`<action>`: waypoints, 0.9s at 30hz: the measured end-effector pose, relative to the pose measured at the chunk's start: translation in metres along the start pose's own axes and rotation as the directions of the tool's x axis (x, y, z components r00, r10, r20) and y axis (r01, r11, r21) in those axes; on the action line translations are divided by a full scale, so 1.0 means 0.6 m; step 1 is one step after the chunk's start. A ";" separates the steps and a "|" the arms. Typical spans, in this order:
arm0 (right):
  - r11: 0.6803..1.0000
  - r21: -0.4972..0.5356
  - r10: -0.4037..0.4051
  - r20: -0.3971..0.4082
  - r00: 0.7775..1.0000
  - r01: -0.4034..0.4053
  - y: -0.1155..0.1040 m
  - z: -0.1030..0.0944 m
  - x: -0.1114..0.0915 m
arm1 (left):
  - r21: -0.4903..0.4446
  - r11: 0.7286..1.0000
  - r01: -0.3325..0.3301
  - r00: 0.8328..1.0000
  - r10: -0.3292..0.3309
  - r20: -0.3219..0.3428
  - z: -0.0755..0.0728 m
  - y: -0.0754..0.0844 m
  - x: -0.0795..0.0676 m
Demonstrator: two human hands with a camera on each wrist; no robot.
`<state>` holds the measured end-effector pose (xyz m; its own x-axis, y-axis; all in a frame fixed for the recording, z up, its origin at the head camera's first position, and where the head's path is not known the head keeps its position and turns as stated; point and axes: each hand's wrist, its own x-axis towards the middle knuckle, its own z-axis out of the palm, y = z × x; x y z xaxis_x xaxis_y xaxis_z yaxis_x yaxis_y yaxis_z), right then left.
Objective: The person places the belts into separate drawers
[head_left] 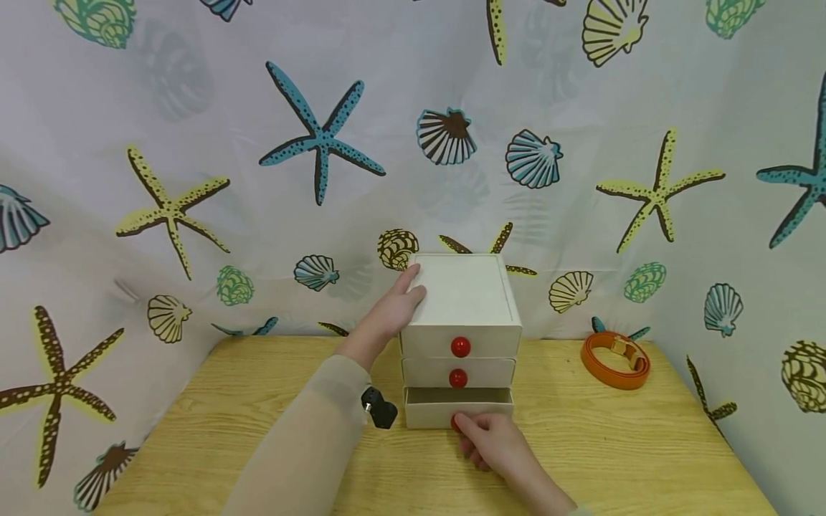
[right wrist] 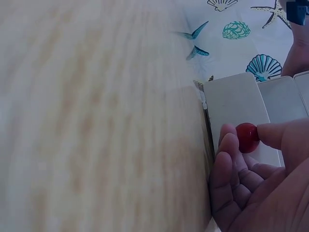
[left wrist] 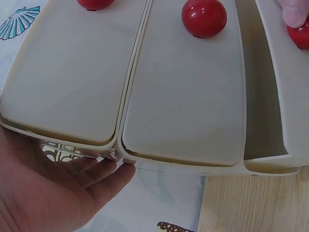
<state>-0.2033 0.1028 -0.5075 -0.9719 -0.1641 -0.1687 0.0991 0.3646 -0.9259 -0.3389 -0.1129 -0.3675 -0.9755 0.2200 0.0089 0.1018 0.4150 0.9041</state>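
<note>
A small white chest of drawers (head_left: 463,290) stands on the wooden table, with three stacked drawers and a round red knob on each. Its bottom drawer (head_left: 427,416) is pulled partly out, and the part of its inside that shows looks bare. My right hand (head_left: 495,446) pinches the bottom red knob (right wrist: 247,137) between thumb and fingers. Against the chest's left side rests my left hand (head_left: 392,309), fingers extended along the side wall and thumb at the top edge. The upper two drawers, with the top knob (head_left: 460,347) and middle knob (head_left: 458,378), are closed.
An orange coiled belt (head_left: 615,374) with a gold-coloured buckle lies on the table (head_left: 581,444) to the right. Behind and at both sides hangs a white curtain (head_left: 400,193) printed with starfish and shells, close behind the chest.
</note>
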 end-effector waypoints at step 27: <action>0.998 0.030 0.044 0.092 0.995 -0.047 0.009 -0.004 -0.039 | -0.013 1.000 0.015 1.000 -0.014 0.008 -0.001 -0.003 0.000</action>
<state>-0.1807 0.1110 -0.5077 -0.9427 -0.2316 -0.2400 0.1514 0.3441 -0.9266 -0.3389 -0.1142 -0.3687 -0.9751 0.2215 -0.0078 0.0851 0.4067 0.9096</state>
